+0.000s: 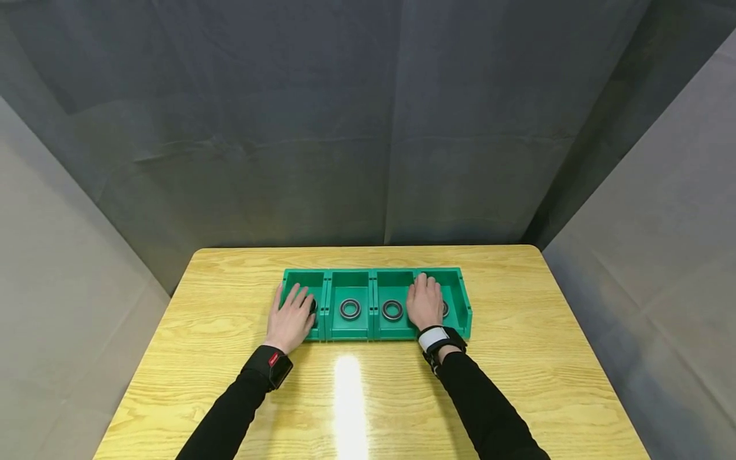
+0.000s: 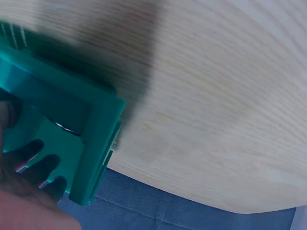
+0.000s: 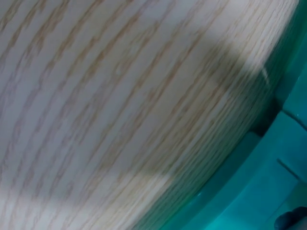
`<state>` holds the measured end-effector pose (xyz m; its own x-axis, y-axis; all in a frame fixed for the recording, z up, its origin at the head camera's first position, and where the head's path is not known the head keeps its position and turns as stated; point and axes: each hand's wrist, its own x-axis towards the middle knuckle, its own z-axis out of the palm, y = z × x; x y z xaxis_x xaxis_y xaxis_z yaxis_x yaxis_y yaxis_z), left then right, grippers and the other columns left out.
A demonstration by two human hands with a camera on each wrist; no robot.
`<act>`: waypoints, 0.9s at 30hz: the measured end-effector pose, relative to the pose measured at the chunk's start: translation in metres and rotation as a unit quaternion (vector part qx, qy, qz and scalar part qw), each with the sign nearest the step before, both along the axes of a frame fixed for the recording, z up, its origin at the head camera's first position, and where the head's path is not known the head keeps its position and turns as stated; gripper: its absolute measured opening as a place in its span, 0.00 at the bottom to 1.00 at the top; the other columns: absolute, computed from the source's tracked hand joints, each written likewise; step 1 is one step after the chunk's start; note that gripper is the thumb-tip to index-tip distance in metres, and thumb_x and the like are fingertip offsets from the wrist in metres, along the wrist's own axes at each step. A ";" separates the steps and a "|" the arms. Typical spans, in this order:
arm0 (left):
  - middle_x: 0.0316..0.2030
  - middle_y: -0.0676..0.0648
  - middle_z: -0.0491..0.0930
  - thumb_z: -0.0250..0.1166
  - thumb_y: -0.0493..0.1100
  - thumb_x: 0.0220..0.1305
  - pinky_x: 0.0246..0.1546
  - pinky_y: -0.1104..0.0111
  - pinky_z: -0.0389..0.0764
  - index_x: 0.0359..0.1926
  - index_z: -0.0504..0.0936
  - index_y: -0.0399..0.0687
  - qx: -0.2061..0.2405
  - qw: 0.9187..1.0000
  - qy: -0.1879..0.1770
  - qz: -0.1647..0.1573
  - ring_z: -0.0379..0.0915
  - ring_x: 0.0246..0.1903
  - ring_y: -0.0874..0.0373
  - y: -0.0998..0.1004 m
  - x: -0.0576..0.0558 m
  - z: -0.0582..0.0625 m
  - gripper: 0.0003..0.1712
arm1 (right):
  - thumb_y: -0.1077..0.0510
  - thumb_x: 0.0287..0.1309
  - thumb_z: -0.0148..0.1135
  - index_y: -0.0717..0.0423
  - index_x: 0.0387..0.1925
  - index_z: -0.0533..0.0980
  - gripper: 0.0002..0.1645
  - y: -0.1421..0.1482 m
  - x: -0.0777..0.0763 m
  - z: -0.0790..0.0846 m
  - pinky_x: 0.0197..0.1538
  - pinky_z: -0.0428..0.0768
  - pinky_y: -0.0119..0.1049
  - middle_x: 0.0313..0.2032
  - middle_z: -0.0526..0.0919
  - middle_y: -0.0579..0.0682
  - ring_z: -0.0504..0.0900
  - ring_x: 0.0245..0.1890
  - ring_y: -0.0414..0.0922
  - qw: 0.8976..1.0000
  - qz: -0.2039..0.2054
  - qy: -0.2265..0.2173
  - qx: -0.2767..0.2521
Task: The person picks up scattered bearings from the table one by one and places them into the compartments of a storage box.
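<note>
A row of joined green bins (image 1: 351,329) stands on the wooden table. My left hand (image 1: 290,319) reaches over the leftmost bin, fingers extended and apart. A dark-rimmed bearing (image 1: 313,306) there is partly hidden by that hand; the left wrist view shows the fingers inside the bin. Flat in the middle two bins lie one ring bearing (image 1: 350,309) and another bearing (image 1: 392,310). Over the wall beside the rightmost bin is my right hand (image 1: 425,303), its fingertips hidden. Just right of it, a further bearing (image 1: 445,309) shows in part.
The light wooden table (image 1: 230,287) extends around the bins on every side. Behind it hangs a dark grey curtain (image 1: 287,160). Pale fabric panels (image 1: 650,255) flank the table. A bright reflection lies on the tabletop in front of the bins.
</note>
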<state>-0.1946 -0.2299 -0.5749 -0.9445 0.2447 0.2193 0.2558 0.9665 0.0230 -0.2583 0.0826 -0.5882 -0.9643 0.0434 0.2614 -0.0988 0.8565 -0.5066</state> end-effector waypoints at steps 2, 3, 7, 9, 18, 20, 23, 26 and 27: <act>0.68 0.40 0.74 0.66 0.47 0.68 0.80 0.45 0.46 0.65 0.78 0.43 0.025 1.000 -0.011 0.007 0.63 0.73 0.41 0.002 0.003 0.002 0.26 | 0.59 0.75 0.51 0.60 0.38 0.66 0.09 0.000 -0.001 0.000 0.38 0.68 0.47 0.34 0.70 0.61 0.68 0.34 0.58 1.000 0.000 -0.001 -0.001; 0.68 0.39 0.73 0.66 0.46 0.69 0.80 0.44 0.46 0.65 0.77 0.42 0.041 0.999 -0.019 0.011 0.62 0.73 0.40 0.003 0.005 0.004 0.27 | 0.59 0.75 0.51 0.60 0.37 0.66 0.09 0.000 -0.001 0.000 0.38 0.68 0.47 0.34 0.70 0.61 0.68 0.34 0.58 1.000 0.001 -0.001 -0.001; 0.70 0.36 0.70 0.64 0.45 0.70 0.79 0.41 0.44 0.67 0.75 0.39 0.105 0.993 -0.054 0.020 0.58 0.75 0.38 0.008 0.009 0.008 0.28 | 0.59 0.74 0.52 0.59 0.36 0.66 0.09 0.000 -0.003 0.000 0.37 0.66 0.45 0.32 0.69 0.60 0.67 0.33 0.57 1.000 0.003 0.004 0.000; 0.71 0.35 0.68 0.62 0.45 0.71 0.79 0.39 0.43 0.68 0.73 0.39 0.131 0.989 -0.069 0.022 0.56 0.75 0.37 0.010 0.011 0.009 0.28 | 0.60 0.74 0.52 0.59 0.35 0.65 0.10 0.001 -0.004 0.001 0.37 0.65 0.44 0.31 0.69 0.59 0.66 0.32 0.57 1.000 0.005 0.007 0.001; 0.73 0.33 0.65 0.57 0.43 0.73 0.78 0.37 0.42 0.71 0.68 0.36 0.242 0.960 -0.136 0.024 0.51 0.77 0.35 0.017 0.021 0.015 0.30 | 0.57 0.72 0.55 0.58 0.37 0.67 0.09 0.004 0.000 0.020 0.41 0.63 0.44 0.36 0.68 0.59 0.63 0.39 0.56 0.998 0.020 -0.066 0.007; 0.73 0.33 0.64 0.57 0.42 0.73 0.78 0.37 0.41 0.72 0.67 0.36 0.260 0.954 -0.146 0.023 0.50 0.77 0.35 0.018 0.024 0.015 0.30 | 0.56 0.71 0.56 0.57 0.40 0.69 0.08 0.006 0.005 0.023 0.44 0.64 0.46 0.40 0.68 0.60 0.62 0.42 0.57 0.997 0.021 -0.074 0.000; 0.74 0.33 0.63 0.56 0.42 0.74 0.78 0.37 0.42 0.73 0.66 0.36 0.279 0.947 -0.156 0.021 0.50 0.77 0.35 0.019 0.029 0.016 0.31 | 0.55 0.69 0.58 0.57 0.46 0.72 0.10 0.007 0.017 0.025 0.52 0.66 0.50 0.47 0.67 0.62 0.61 0.48 0.59 0.997 0.026 -0.071 -0.020; 0.75 0.33 0.61 0.56 0.42 0.74 0.78 0.38 0.43 0.74 0.64 0.37 0.303 0.938 -0.167 0.018 0.50 0.77 0.35 0.018 0.034 0.016 0.31 | 0.56 0.68 0.60 0.57 0.52 0.74 0.15 0.009 0.032 0.026 0.59 0.67 0.55 0.53 0.67 0.64 0.61 0.55 0.61 0.996 0.040 -0.055 -0.049; 0.75 0.33 0.61 0.56 0.42 0.75 0.79 0.39 0.43 0.75 0.63 0.37 0.315 0.933 -0.173 0.017 0.50 0.77 0.35 0.018 0.036 0.016 0.32 | 0.56 0.67 0.60 0.57 0.53 0.75 0.16 0.009 0.038 0.026 0.60 0.67 0.57 0.55 0.67 0.64 0.61 0.56 0.62 0.996 0.045 -0.048 -0.059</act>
